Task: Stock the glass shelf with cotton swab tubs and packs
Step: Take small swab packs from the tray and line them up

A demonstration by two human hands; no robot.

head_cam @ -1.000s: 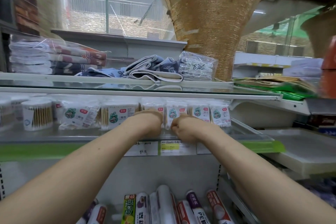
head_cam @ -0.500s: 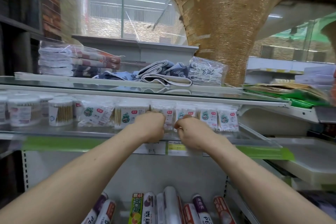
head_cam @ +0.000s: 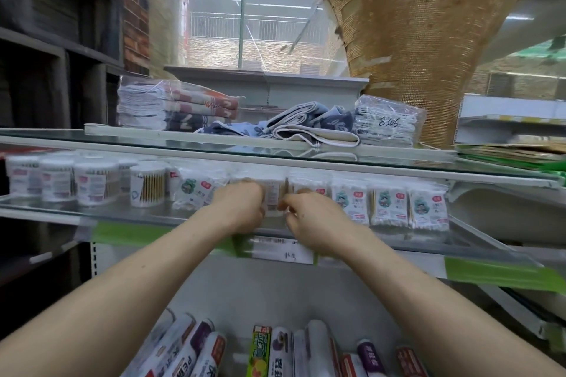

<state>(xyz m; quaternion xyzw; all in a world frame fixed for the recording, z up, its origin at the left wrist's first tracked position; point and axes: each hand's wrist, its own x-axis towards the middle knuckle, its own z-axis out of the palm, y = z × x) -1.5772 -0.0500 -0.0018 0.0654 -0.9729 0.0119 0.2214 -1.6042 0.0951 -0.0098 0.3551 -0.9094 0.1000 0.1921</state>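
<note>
Both your forearms reach forward and slightly up, backs of the hands facing you. Your left hand (head_cam: 242, 206) curls its fingers onto the left edge of a pack (head_cam: 273, 199) of cotton swabs. Your right hand (head_cam: 312, 219) pinches its right edge with bent fingers. The pack stands upright, mid-row on the glass shelf (head_cam: 122, 215). It is a flat, clear plastic sleeve with wooden sticks showing through. On its left are a neighbouring pack (head_cam: 196, 193) and four round clear tubs (head_cam: 95, 184) in front, with more blurred behind. On its right are four upright packs (head_cam: 387, 206), the nearest partly behind your right hand.
</note>
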